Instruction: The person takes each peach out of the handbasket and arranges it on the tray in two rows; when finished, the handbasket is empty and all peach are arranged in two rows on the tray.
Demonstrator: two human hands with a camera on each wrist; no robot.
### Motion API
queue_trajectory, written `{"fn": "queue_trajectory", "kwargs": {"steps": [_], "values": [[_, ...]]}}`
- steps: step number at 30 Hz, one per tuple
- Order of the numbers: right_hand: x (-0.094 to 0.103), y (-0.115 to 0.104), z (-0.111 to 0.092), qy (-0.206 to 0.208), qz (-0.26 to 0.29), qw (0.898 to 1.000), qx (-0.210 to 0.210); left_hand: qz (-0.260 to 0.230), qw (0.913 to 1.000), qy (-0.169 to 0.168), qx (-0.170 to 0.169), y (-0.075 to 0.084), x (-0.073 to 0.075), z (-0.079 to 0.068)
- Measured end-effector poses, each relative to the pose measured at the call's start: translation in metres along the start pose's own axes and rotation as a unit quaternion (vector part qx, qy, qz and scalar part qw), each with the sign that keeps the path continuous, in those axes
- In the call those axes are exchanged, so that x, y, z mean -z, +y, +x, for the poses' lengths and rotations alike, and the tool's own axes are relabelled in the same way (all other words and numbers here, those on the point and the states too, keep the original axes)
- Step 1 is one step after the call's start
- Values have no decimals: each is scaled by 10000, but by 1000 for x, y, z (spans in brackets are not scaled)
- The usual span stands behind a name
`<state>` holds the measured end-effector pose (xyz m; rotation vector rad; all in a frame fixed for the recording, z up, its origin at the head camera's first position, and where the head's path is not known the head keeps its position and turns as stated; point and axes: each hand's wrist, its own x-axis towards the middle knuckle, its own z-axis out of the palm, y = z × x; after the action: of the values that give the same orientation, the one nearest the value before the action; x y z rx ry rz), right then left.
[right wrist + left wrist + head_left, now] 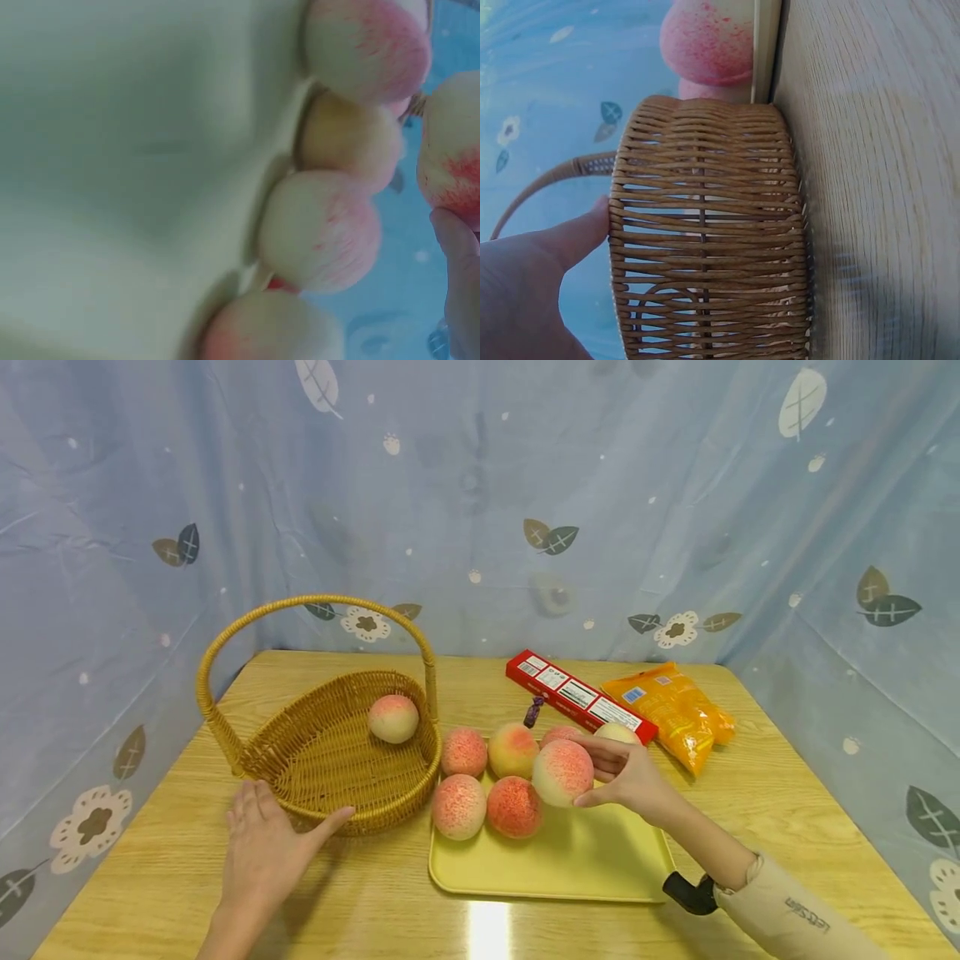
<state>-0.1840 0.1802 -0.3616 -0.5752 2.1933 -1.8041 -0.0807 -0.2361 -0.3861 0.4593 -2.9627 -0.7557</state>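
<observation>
On the left stands a brown wicker basket (341, 781) with a tall arched handle; one pink-and-cream peach (393, 720) lies inside. The left hand (266, 839) rests against the basket's near rim, fingers extended, thumb spread along it. In the left wrist view the thumb meets the rim of the woven wall (705, 240). With thumb and fingers, the right hand (630, 781) holds a peach (562, 772) above the yellow tray (555, 868). That same held peach (454, 150) appears at the right edge of the right wrist view. Several peaches (460, 807) sit on the tray's left and back parts.
Behind the tray lie a long red box (577, 693), an orange plastic packet (671, 710) and a small purple wrapped item (533, 712). A blue patterned curtain (465, 510) surrounds the wooden table (375, 902). The basket handle (322, 600) arches high over the basket.
</observation>
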Motion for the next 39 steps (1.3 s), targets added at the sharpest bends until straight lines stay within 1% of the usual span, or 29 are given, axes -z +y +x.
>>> {"fn": "queue_trajectory", "kwargs": {"steps": [3, 9, 13, 16, 17, 20, 24, 28, 33, 39], "values": [[6, 6, -5, 112, -308, 9992, -231, 12, 10000, -23, 8, -1, 0, -1], [12, 24, -11, 24, -745, 9969, -265, 20, 10000, -31, -17, -3, 1, -1], [9, 33, -12, 32, -857, 9948, -554, 7, 10000, -26, -37, -3, 1, -1], [5, 37, -13, 34, -781, 9934, -841, 16, 10000, -51, -22, -2, 2, 0], [5, 38, -13, 22, -790, 9930, -877, 25, 10000, -63, -18, -2, 2, 0], [5, 38, -14, -102, -860, 9927, -840, 25, 9999, -105, -3, -2, 2, 0], [9, 37, -16, -322, -1278, 9890, -676, 23, 9999, -108, -11, -2, 2, 0], [13, 36, -16, -444, -1493, 9858, -623, 22, 10000, -75, -40, -2, 3, 0], [12, 35, -16, -456, -1368, 9877, -612, 49, 9999, -79, -56, -1, 3, 1], [7, 36, -13, -569, -1188, 9899, -521, 39, 10000, -53, -59, -1, 2, 1]]}}
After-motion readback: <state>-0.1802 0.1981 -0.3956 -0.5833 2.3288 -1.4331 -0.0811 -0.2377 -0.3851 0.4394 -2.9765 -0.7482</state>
